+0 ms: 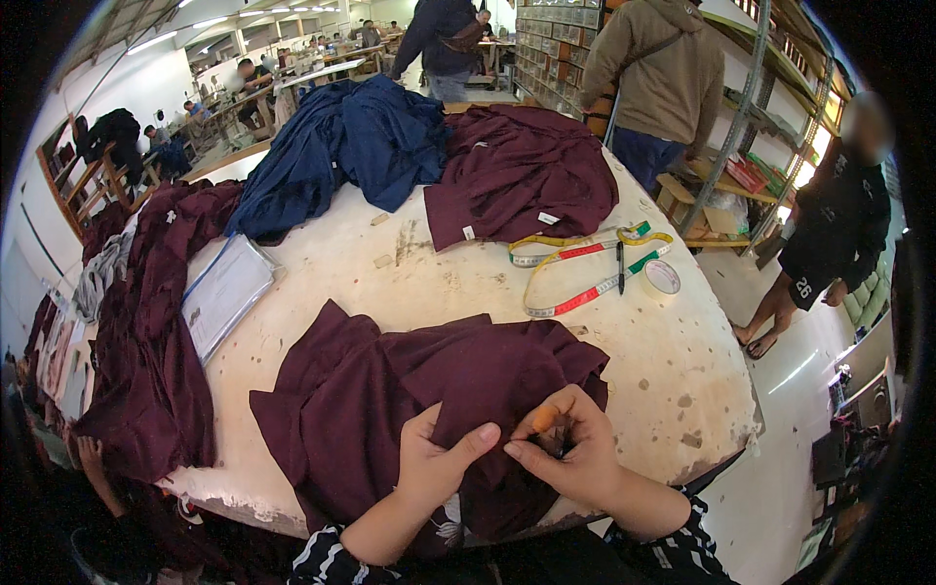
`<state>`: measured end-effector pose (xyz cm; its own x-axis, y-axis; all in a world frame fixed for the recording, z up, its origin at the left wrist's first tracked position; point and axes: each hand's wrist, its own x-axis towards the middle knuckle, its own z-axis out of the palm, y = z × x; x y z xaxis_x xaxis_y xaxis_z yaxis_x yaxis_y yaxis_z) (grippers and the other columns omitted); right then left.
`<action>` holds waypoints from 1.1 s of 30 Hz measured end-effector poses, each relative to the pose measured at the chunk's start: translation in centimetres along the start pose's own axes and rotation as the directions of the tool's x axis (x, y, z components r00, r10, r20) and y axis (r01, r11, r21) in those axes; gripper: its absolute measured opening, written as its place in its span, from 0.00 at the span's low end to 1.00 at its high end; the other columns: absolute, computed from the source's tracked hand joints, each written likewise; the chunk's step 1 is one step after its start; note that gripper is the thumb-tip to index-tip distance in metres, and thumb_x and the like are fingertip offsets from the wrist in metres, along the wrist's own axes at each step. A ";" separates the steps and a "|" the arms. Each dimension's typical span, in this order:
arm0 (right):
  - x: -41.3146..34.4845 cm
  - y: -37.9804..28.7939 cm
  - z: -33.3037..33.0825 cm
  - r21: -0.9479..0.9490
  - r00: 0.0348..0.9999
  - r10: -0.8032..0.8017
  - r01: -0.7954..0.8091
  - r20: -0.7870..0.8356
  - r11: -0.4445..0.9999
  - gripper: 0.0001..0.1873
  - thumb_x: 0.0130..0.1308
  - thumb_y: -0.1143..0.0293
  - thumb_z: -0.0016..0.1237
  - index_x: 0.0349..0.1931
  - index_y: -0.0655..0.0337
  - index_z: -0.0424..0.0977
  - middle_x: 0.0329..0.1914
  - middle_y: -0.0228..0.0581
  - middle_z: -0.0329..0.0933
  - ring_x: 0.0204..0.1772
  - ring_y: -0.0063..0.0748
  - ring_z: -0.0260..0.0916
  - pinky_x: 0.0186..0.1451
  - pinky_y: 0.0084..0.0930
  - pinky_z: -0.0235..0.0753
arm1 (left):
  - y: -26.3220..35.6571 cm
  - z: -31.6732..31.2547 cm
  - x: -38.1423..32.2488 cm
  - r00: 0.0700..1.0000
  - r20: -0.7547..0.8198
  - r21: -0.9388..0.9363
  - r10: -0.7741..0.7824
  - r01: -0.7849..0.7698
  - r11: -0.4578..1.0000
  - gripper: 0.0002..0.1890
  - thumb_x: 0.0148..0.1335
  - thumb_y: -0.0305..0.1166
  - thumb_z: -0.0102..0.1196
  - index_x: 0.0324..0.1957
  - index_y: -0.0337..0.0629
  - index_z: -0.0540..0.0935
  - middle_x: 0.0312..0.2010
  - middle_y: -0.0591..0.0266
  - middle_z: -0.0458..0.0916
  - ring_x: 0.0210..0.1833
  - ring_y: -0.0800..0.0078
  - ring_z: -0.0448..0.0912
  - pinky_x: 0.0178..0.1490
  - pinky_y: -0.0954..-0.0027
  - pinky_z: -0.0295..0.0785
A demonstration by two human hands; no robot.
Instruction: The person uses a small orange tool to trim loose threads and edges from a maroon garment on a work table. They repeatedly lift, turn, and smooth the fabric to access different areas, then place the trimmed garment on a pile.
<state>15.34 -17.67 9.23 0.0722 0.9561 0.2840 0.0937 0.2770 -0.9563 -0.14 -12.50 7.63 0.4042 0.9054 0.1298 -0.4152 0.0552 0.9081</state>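
Note:
A maroon cloth garment [351, 402] lies crumpled on the table before me and reaches over its near edge. My left hand [446, 453] grips a fold of it, thumb on top. Close beside, my right hand [567, 446] has thumb and forefinger pinched together at the cloth. A small tool with an orange part [544, 418] sits within the curled fingers of that hand; its exact kind is mostly hidden. Whether the fingertips also pinch a thread or the cloth is too small to tell.
On the pale, stained table [680, 380] lie a tape measure [578, 300], a black pen [621, 267] and a tape roll [662, 278]. Maroon garments [526, 175], blue garments [351, 146] and a plastic document sleeve [227, 292] lie farther off. A person [833, 212] stands at right.

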 end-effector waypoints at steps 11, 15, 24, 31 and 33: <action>0.3 0.6 -1.2 -0.178 0.977 -0.212 0.213 0.024 0.961 0.17 0.51 0.79 0.57 0.36 0.62 0.62 0.38 0.38 0.72 0.35 0.14 0.64 0.37 0.14 0.65 | 0.0 -0.1 0.0 0.998 -0.021 -0.150 -0.062 0.058 0.987 0.12 0.58 0.26 0.53 0.44 0.31 0.75 0.39 0.61 0.79 0.41 0.78 0.75 0.47 0.76 0.69; 2.0 0.9 -2.3 -0.014 0.968 -0.198 0.198 -0.156 0.980 0.25 0.52 0.78 0.55 0.49 0.65 0.60 0.48 0.43 0.68 0.52 0.26 0.64 0.56 0.24 0.62 | -0.1 -0.2 0.0 0.995 -0.035 -0.152 -0.088 0.082 0.985 0.13 0.57 0.25 0.54 0.45 0.30 0.76 0.40 0.59 0.79 0.41 0.77 0.76 0.48 0.75 0.69; 2.6 -0.2 -3.7 0.152 0.976 0.155 -0.131 -0.155 0.980 0.28 0.54 0.81 0.52 0.56 0.62 0.58 0.29 0.30 0.71 0.20 0.10 0.60 0.19 0.06 0.57 | -0.2 -0.5 0.2 0.986 -0.059 -0.186 -0.156 0.142 0.972 0.11 0.57 0.26 0.55 0.41 0.30 0.78 0.37 0.58 0.80 0.37 0.76 0.77 0.45 0.75 0.70; 2.5 -0.6 -3.2 0.152 0.971 0.125 -0.095 -0.204 0.984 0.27 0.54 0.82 0.52 0.55 0.62 0.59 0.27 0.28 0.70 0.20 0.10 0.60 0.19 0.07 0.57 | -0.1 -0.5 0.0 0.998 0.014 -0.102 -0.066 0.067 0.992 0.17 0.50 0.25 0.62 0.43 0.29 0.77 0.39 0.58 0.80 0.40 0.76 0.76 0.48 0.75 0.70; 2.7 0.2 -3.3 0.101 0.974 0.078 -0.057 -0.212 0.993 0.27 0.54 0.82 0.52 0.54 0.62 0.59 0.27 0.29 0.71 0.20 0.10 0.60 0.19 0.07 0.57 | 0.0 -0.4 0.2 0.997 0.030 -0.071 -0.073 0.075 0.995 0.20 0.47 0.24 0.64 0.44 0.29 0.76 0.40 0.58 0.79 0.41 0.76 0.76 0.49 0.74 0.69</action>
<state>18.81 -15.31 10.09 0.2878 0.9328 0.2171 -0.0115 0.2300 -0.9731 -0.41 -12.18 7.50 0.4579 0.8858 0.0752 -0.4404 0.1525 0.8847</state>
